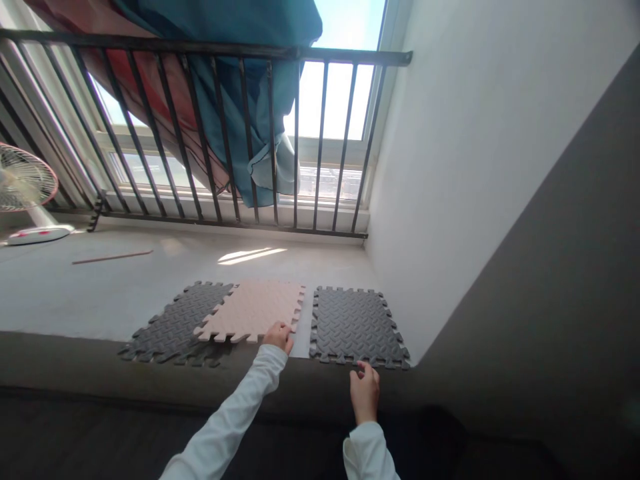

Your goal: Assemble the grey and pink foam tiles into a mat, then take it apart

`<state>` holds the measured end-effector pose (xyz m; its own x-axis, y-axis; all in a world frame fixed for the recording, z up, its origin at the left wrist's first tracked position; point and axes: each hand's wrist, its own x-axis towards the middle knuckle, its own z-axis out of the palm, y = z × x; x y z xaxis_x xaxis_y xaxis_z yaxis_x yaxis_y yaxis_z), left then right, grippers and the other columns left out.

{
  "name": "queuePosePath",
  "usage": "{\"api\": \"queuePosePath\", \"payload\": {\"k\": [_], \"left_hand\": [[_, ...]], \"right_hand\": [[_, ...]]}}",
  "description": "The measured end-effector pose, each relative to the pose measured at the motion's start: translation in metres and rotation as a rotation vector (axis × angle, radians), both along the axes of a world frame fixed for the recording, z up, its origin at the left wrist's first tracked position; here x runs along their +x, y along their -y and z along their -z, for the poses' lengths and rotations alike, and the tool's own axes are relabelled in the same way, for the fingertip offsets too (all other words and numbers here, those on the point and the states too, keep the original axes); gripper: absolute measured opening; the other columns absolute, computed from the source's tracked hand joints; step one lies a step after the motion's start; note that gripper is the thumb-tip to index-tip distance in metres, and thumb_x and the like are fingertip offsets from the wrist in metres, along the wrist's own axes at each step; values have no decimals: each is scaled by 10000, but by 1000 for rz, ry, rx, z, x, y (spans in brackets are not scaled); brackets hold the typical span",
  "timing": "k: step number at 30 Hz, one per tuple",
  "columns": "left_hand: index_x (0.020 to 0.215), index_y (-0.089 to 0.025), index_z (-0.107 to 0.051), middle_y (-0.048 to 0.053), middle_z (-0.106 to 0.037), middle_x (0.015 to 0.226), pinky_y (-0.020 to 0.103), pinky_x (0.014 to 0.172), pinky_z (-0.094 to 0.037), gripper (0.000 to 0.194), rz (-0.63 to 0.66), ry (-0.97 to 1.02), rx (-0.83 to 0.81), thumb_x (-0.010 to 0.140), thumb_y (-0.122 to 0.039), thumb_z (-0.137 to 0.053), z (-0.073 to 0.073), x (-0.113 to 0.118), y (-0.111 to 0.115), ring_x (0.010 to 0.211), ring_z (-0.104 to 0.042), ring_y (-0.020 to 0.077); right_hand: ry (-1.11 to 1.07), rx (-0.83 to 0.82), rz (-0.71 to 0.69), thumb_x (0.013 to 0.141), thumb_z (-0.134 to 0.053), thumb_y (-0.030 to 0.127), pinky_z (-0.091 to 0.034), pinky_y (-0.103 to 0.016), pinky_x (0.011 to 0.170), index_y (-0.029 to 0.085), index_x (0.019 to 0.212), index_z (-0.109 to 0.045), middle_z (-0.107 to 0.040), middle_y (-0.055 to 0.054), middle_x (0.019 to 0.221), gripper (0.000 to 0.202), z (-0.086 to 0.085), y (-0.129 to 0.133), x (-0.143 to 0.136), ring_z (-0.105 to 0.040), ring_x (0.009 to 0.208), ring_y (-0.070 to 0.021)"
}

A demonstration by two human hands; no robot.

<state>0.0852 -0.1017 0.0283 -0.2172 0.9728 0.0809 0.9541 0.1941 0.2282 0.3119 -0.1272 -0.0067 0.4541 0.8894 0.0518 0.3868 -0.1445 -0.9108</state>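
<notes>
A pink foam tile (255,308) with toothed edges overlaps a dark grey tile (173,327) on the ledge. My left hand (279,337) is closed on the pink tile's near right corner. To the right, across a narrow gap, another dark grey tile (355,325) lies flat beside the wall. Just below its front edge is my right hand (366,392), thumb and index finger curved and apart, holding nothing that shows.
Black railing (225,48) runs along the window behind the ledge (55,293). Teal and red curtains (260,100) hang there. A fan (25,187) stands far left, near a thin stick (113,257). A white wall (450,167) rises on the right.
</notes>
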Motion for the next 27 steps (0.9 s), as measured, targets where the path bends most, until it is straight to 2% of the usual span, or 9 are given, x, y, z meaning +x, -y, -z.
{"api": "queuePosePath", "payload": {"k": [4, 9, 12, 17, 23, 27], "left_hand": [[876, -261, -610, 32, -567, 1050, 293, 772, -404, 229, 171, -31, -180, 724, -171, -465, 16, 33, -6, 931, -526, 171], [928, -194, -605, 78, -570, 1053, 271, 799, -403, 253, 205, 6, -179, 734, -195, -441, 17, 35, -6, 926, -536, 167], [922, -185, -614, 73, -583, 1048, 247, 821, -395, 263, 154, 65, -68, 733, -188, -431, 15, 33, -7, 932, -536, 158], [838, -221, -644, 34, -639, 950, 249, 794, -417, 255, 110, 126, 211, 697, -157, -442, 20, 38, -6, 858, -559, 155], [840, -204, -659, 42, -660, 924, 243, 811, -436, 271, 61, 171, 363, 727, -184, -413, 19, 39, -7, 864, -576, 152], [888, -213, -658, 36, -646, 1002, 265, 886, -407, 296, 40, 173, 345, 744, -213, -400, 18, 40, -9, 938, -557, 160]], "right_hand": [[49, 33, -43, 556, -426, 250, -417, -345, 770, 147, 792, -570, -538, -143, 935, 295, 4, 0, 1, -562, 765, -223], [172, 73, -49, 577, -429, 199, -392, -357, 819, 156, 806, -593, -571, -140, 958, 285, 8, 0, 1, -536, 903, -242], [391, -1, -107, 607, -425, 176, -332, -417, 890, 160, 928, -603, -536, -135, 1134, 367, 2, 2, -4, -438, 1088, -265], [717, -290, -266, 682, -380, 163, -178, -497, 981, 221, 1181, -479, -345, -62, 1350, 512, -13, 8, -13, -265, 1243, -218], [770, -364, -322, 689, -364, 166, -156, -487, 1001, 224, 1227, -435, -262, -37, 1390, 545, -17, 10, -13, -212, 1269, -200], [773, -354, -328, 669, -362, 151, -135, -494, 1009, 215, 1226, -437, -268, -34, 1387, 565, -18, 11, -11, -221, 1266, -198]]}}
